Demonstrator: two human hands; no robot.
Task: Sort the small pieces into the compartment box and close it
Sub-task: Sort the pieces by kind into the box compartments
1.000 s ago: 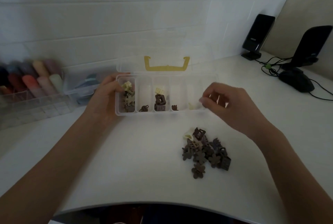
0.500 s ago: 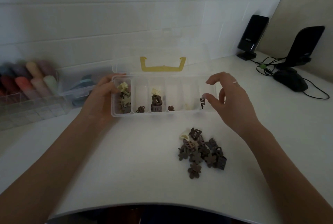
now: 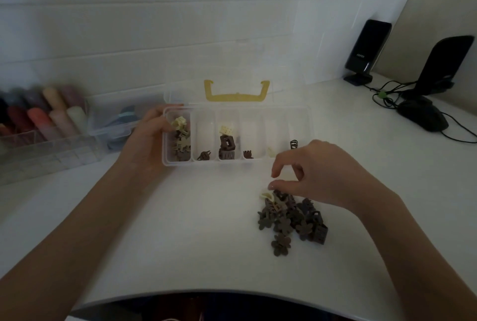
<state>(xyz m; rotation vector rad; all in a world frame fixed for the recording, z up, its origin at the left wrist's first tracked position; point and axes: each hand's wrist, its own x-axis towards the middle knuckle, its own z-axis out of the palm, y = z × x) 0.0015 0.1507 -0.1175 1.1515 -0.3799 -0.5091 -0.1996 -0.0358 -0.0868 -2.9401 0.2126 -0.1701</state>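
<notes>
Clear plastic forms the long compartment box [image 3: 237, 137] on the white table [image 3: 180, 238], its lid with a yellow handle [image 3: 236, 92] tipped back, and small brown and cream hair clips lie in its six compartments, most in the leftmost. The left hand [image 3: 147, 145] grips the box's left end, thumb curled over the rim. The right hand [image 3: 317, 173] hovers over the loose pile of brown clips [image 3: 291, 220] near the box, its curled thumb and forefinger apart, touching a cream clip [image 3: 265, 195]; whether it pinches it, I cannot tell.
</notes>
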